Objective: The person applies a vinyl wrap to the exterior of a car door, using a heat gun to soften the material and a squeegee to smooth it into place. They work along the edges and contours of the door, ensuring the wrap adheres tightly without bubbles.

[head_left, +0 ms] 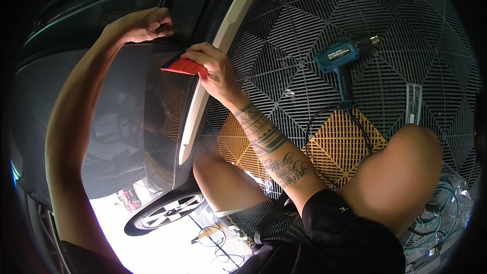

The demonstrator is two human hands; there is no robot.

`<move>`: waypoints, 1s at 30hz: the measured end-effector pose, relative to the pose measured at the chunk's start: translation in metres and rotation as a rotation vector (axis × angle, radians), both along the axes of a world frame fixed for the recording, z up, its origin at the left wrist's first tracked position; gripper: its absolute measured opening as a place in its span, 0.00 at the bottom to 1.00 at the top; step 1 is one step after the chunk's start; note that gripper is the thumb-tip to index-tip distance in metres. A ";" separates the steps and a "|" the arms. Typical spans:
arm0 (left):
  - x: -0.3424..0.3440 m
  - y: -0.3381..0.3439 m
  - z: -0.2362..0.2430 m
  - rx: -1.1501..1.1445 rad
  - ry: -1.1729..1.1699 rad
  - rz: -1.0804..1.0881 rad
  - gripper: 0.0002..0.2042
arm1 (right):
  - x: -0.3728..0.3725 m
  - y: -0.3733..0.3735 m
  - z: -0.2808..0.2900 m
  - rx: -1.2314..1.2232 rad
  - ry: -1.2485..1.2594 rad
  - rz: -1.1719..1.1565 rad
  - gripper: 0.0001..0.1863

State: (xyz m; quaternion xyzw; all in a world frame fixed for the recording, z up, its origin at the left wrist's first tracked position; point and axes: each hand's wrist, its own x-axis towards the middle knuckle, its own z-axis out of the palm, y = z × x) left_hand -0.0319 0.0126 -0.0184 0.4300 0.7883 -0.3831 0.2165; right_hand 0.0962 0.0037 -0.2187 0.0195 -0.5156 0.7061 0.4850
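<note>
My right hand grips a red squeegee with a dark edge. The squeegee is held at the dark grey car body panel, close to the pale strip along the car's lower side. Farther up the car, my left hand is closed, its fingers curled in at the dark surface. A small black piece shows just beyond the left knuckles; I cannot make out whether the fingers hold it or something else.
A blue heat gun lies on the dark grid floor tiles, its cord running toward my knees. Beside it is a clear plastic piece. A car wheel is at lower left. Green cables and clear wrapping lie at lower right.
</note>
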 end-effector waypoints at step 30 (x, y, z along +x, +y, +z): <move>-0.014 -0.008 0.004 0.119 -0.048 0.119 0.09 | -0.026 0.024 0.031 0.110 -0.106 -0.060 0.08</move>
